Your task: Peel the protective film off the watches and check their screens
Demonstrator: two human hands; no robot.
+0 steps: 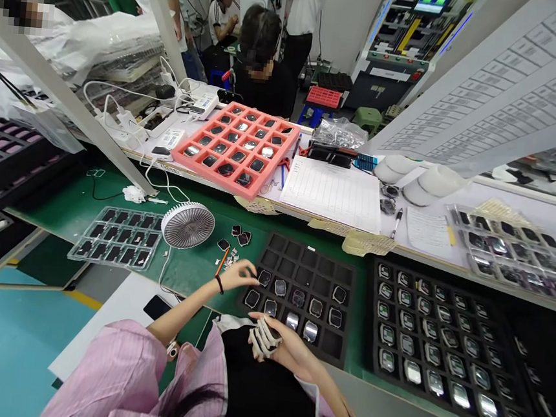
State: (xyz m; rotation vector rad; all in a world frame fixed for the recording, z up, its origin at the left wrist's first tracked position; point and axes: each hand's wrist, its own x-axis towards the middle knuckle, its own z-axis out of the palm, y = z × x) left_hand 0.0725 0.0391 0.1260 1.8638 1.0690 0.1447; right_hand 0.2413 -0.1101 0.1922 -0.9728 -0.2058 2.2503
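Two bare hands on my feed, both at a black foam tray (297, 259) with square pockets, some holding dark square smartwatch bodies.

Left hand (237, 276), thin black wristband (219, 285) on the wrist: fingers (248, 269) spread and lightly curved, pinching nothing. Fingertips sit just beside a dark square watch body (265, 277) in a pocket near the tray's left edge. Can't tell from here whether they touch it.

Right hand (283, 339): fingers (291, 334) curled round a bundle of white ribbed pieces (264, 338), holding it against the palm. Exact part type is too small to tell. Bundle sits close to the tray's lower edge, just below a row of silver-faced watch bodies (292, 321), over the person's black top (261, 395).

Right of that tray, a larger black foam tray (440, 352) carries rows of watch bodies. Left of it, a white round desk fan (187, 225), a clear plastic tray (120, 237) with dark units, and a small heap of dark pieces (242, 236). Further out on the white bench, a pink foam tray (234, 149) full of dark units. Co-worker in a dark top (263, 90) sits beyond the bench.
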